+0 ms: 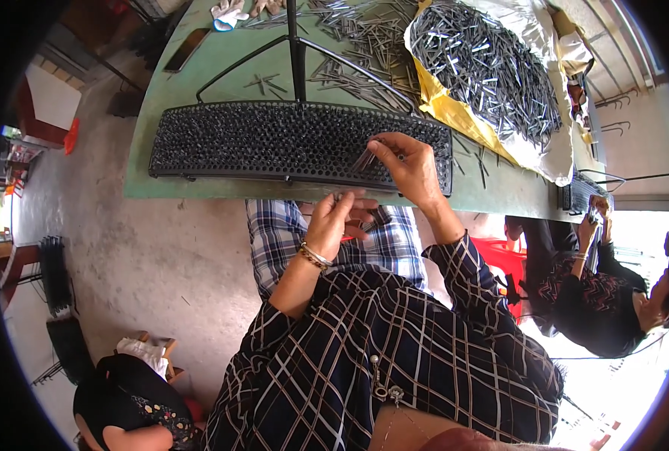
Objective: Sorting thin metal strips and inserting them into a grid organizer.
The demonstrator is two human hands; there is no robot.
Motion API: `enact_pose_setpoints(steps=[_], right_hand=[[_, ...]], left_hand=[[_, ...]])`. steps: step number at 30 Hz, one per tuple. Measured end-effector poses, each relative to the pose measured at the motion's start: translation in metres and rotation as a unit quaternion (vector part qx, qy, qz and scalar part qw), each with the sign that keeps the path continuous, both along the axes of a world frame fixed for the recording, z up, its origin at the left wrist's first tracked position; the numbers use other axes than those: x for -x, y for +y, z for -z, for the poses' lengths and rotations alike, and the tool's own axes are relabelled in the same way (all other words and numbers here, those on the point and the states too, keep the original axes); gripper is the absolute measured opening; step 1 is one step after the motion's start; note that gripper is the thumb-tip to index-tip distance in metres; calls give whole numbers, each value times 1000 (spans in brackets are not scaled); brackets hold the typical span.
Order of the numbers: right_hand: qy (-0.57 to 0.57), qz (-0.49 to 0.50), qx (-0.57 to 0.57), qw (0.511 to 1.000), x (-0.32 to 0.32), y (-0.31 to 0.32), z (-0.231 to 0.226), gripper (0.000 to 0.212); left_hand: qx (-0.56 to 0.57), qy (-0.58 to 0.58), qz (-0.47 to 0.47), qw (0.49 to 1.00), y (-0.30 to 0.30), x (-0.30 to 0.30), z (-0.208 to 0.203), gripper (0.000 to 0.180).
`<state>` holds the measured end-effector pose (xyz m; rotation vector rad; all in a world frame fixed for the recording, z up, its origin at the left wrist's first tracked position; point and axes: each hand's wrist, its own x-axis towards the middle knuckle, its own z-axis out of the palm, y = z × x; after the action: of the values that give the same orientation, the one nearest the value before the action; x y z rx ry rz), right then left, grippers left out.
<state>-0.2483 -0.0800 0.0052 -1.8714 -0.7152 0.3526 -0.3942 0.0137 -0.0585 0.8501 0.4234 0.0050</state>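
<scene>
A long black panel (237,143) full of small round holes lies along the near edge of the green table, many holes showing dark pieces in them. A black bar frame (295,60) rises from its far side. Above the panel's right half, my right hand (409,169) is closed in a pinch on a few thin dark strips (362,160), their ends pointing down toward the holes. My left hand (334,222) is just off the panel's near edge, over my lap. Its fingers are smeared by motion, so I cannot tell whether it holds anything.
Loose strips (364,45) are strewn over the green table (150,161). A yellow-and-white sack (462,113), heaped with dark strips, stands at the far right. A phone-like object (188,50) and gloves (229,13) lie far left. Another person (597,293) works at right; one (139,406) sits lower left.
</scene>
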Motion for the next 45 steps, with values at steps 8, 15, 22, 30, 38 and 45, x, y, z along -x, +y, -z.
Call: enact_pose_setpoints(steps=[8,15,22,30,38,45], right_hand=[[103,-80,21,991,3,-7,1,23],[69,-85,43,993,5,-8,3,23],[92,-69,26,993,6,-8,4,25],[103,-40,26,994,13,-9,2,24],[42,44,-61,996,1,8,8,23],[-49,62,0,997,7,10,16,19]], left_hand=[[-165,-6,-47,985,2,-3,-12,31],[-357,48,-34,932,2,-4,-13,24],[-231,-16,-113,966,-3,-6,-17,23],[-226,-8,-151,962,-12,-5,-12,18],[-149,9,-86,985,-17,6,5,19],[-139,17,-43,989,-15,7,2,17]])
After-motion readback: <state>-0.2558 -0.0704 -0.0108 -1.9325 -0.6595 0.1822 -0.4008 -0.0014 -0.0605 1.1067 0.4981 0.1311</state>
